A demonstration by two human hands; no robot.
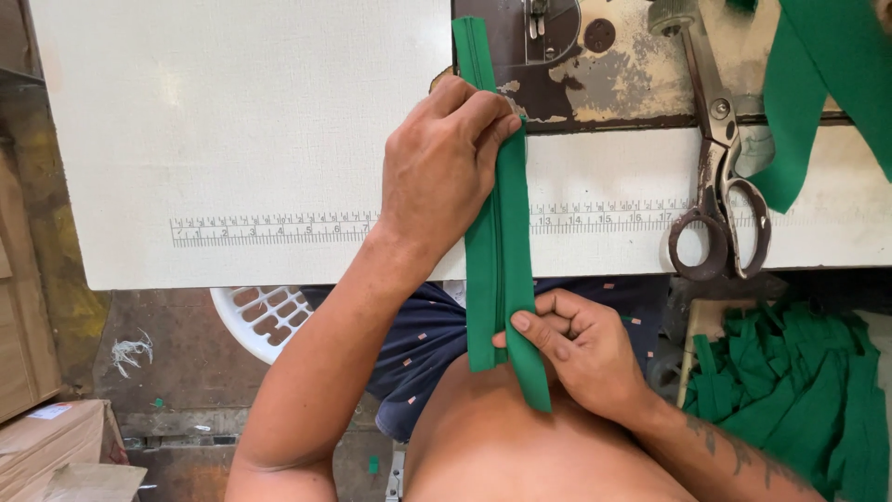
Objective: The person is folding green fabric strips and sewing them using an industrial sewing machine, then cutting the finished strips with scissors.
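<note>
A long folded green fabric strip (pixel 497 251) runs from the sewing machine's worn metal bed (pixel 595 79) down over the white table's front edge. My left hand (pixel 446 167) presses the strip onto the table just before the machine bed, fingers curled over it. My right hand (pixel 576 349) pinches the strip's lower end near my lap, thumb on top. The presser foot (pixel 537 19) stands at the top, just right of the strip's far end.
Large metal scissors (pixel 720 186) lie on the table to the right. More green fabric (pixel 818 84) hangs at the top right, and a pile of green pieces (pixel 799 390) sits at the lower right. A ruler strip (pixel 269 228) marks the table; a white basket (pixel 265 316) is below.
</note>
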